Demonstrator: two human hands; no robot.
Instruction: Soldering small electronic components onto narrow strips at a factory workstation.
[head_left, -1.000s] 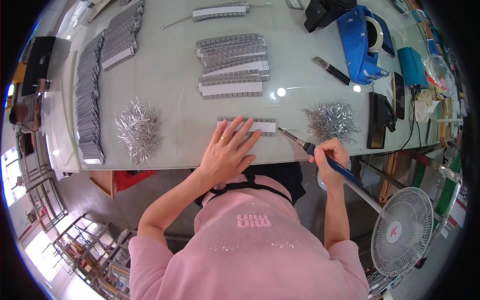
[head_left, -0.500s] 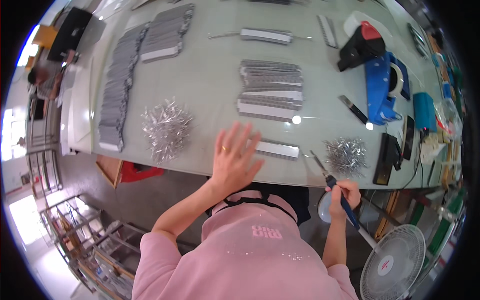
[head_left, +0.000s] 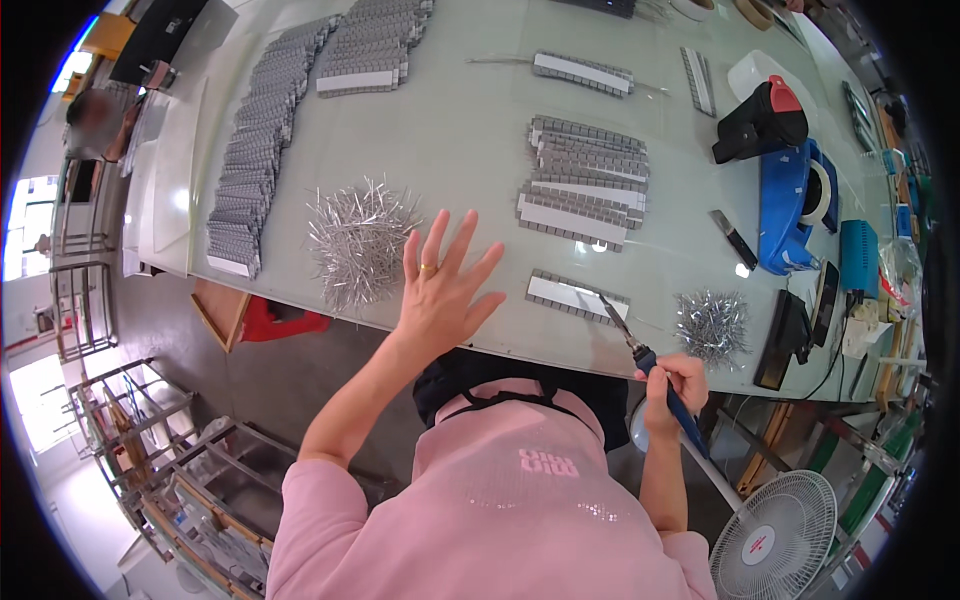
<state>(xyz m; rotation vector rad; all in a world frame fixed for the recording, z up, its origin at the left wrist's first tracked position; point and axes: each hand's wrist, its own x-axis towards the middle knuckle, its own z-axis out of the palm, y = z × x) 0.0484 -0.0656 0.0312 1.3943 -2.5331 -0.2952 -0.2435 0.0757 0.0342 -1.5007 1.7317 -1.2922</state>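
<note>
My left hand (head_left: pixel 440 285), a ring on one finger, is spread open over the table edge and holds nothing. Just left of it lies a bristly pile of short silvery wires (head_left: pixel 362 243). My right hand (head_left: pixel 677 388) is closed round the dark blue handle of a soldering iron (head_left: pixel 640 352). The iron's metal tip points at a grey segmented strip with a white band (head_left: pixel 577 297), lying between my hands; whether it touches cannot be told. A smaller wire pile (head_left: pixel 712 327) lies right of the iron.
Behind the strip lies a stack of similar strips (head_left: pixel 583 190); long overlapping rows (head_left: pixel 255 150) lie at left. A knife (head_left: pixel 735 240), a blue tape dispenser (head_left: pixel 790 215), a black-and-red holder (head_left: pixel 762 120) and a teal box (head_left: pixel 858 258) stand right. A white fan (head_left: pixel 775 535) is below.
My left hand has moved left, off the strip's end and toward the larger wire pile. The soldering iron's tip has shifted left over the strip. The whole view has shifted slightly.
</note>
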